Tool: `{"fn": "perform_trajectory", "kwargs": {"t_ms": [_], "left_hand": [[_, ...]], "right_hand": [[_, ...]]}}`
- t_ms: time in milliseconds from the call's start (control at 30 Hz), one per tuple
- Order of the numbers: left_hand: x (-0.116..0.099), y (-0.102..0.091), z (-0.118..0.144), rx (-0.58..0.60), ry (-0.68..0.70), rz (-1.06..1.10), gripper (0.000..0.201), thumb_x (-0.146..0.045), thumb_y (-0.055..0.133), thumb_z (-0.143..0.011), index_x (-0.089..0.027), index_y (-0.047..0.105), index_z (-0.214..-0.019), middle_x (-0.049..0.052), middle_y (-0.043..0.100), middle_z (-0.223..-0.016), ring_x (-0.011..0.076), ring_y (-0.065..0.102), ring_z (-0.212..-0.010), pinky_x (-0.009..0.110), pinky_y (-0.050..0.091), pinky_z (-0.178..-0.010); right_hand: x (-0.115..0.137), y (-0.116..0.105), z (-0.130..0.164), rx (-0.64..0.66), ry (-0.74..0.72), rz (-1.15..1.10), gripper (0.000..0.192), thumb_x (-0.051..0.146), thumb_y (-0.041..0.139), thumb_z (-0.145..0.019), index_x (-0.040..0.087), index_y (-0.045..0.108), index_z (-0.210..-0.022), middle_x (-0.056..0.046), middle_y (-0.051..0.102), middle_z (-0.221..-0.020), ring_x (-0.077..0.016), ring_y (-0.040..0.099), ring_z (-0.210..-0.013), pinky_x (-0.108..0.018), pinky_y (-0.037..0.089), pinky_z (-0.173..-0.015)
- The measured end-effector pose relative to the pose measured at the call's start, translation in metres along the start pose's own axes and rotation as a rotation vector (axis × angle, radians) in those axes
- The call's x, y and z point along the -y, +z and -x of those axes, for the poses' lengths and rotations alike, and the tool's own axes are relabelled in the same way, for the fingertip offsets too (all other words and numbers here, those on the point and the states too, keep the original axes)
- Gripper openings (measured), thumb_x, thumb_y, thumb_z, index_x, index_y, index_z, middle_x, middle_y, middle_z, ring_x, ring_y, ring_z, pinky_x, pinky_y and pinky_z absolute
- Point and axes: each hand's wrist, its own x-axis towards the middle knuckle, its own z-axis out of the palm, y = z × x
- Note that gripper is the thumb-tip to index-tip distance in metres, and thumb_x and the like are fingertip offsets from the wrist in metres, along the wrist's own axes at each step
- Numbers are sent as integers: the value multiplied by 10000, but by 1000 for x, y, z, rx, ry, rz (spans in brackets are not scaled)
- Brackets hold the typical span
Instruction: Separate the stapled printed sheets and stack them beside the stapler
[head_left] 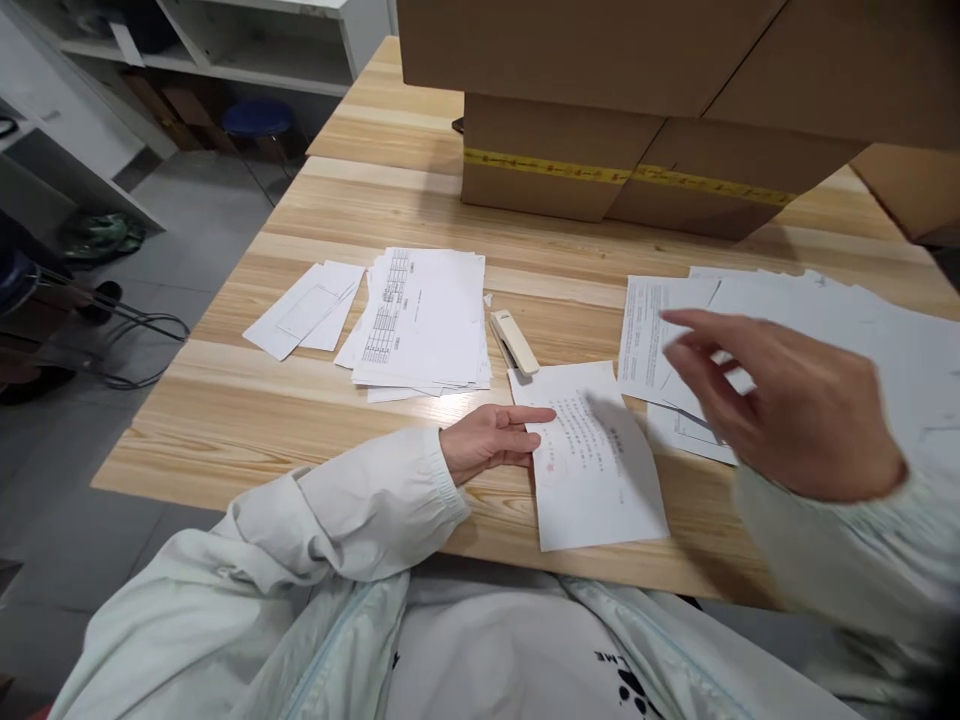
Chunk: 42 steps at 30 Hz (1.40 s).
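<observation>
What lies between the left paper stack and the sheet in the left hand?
In the head view, a cream stapler lies there, its near end by the top edge of the sheet, plus a small white scrap beside the paper stack.

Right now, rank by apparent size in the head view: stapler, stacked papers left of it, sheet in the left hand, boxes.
1. Boxes
2. Sheet and stacked papers, too alike to rank
3. Stapler

"LME" on shirt point(480, 650), illegible print on paper point(594, 470)
</observation>
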Motion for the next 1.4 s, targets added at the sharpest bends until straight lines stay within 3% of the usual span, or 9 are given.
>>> {"fn": "perform_trajectory", "kwargs": {"t_ms": [167, 300, 633, 767, 900, 1067, 1200, 1267, 1400], "left_hand": [[-1, -2, -3, 5, 19, 31, 489, -158, 851, -644, -124, 708, -1110, 100, 749, -962, 177, 701, -875, 349, 498, -918], [-2, -3, -4, -9, 14, 38, 492, -163, 849, -650, -128, 704, -1118, 102, 750, -959, 173, 699, -873, 345, 503, -908], [-4, -6, -2, -18, -6, 39, 469, -186, 844, -661, -137, 714, -1109, 111, 753, -976, 193, 704, -913, 380, 494, -950], [-5, -5, 0, -14, 4, -6, 452, -188, 844, -656, -133, 727, -1089, 116, 758, -997, 189, 711, -910, 363, 507, -949], [4, -1, 14, -11, 16, -152, 555, -310, 876, -626, -141, 724, -1133, 102, 764, -958, 192, 712, -894, 371, 502, -963], [11, 8, 53, 84, 165, -507, 625, -442, 738, -787, -150, 610, -1325, 98, 761, -1018, 218, 699, -940, 359, 509, -935], [-3, 24, 69, 153, 475, -933, 475, -365, 653, -861, -179, 640, -1298, 66, 772, -942, 187, 700, -820, 289, 548, -797], [-12, 33, 68, 159, 621, -1053, 432, -324, 636, -875, -179, 652, -1282, 61, 775, -895, 169, 704, -771, 262, 556, -760], [-32, 36, 55, 135, 880, -1114, 423, -244, 604, -901, -200, 615, -1322, 92, 691, -1253, 205, 668, -1134, 296, 541, -956]], "right_hand": [[44, 84, -82, -61, -257, -337, 349, 340, 356, -1013, 196, 649, -1134, -84, 703, -1077, -249, 610, -996, -432, 487, -867], [67, 144, -100, 29, -310, -436, 370, 334, 323, -1022, 179, 623, -1172, -100, 651, -1214, -254, 528, -1144, -445, 438, -978], [79, 166, -85, 49, -183, -472, 364, 349, 354, -1008, 164, 640, -1137, -119, 662, -1165, -287, 501, -1132, -450, 407, -962], [72, 155, -96, -60, -102, -616, 390, 385, 349, -1013, 164, 617, -1190, -102, 674, -1171, -249, 545, -1111, -425, 425, -989], [44, 108, -84, -126, 47, -715, 391, 467, 433, -983, 213, 606, -1225, -82, 646, -1255, -230, 570, -1164, -438, 449, -1008], [6, 44, 9, -4, 443, -756, 416, 524, 540, -919, 269, 611, -1240, -63, 642, -1274, -240, 595, -1181, -437, 471, -1024], [6, 26, 96, 393, 600, -1001, 511, 627, 470, -909, 228, 681, -1149, -89, 688, -1199, -275, 646, -1105, -453, 508, -996], [15, 22, 119, 450, 673, -1119, 501, 648, 530, -863, 215, 718, -1032, -94, 734, -1050, -277, 694, -954, -437, 571, -868], [7, 13, 112, 2, 952, -745, 391, 581, 681, -770, 209, 718, -886, -101, 734, -847, -290, 685, -794, -443, 560, -712]]}}
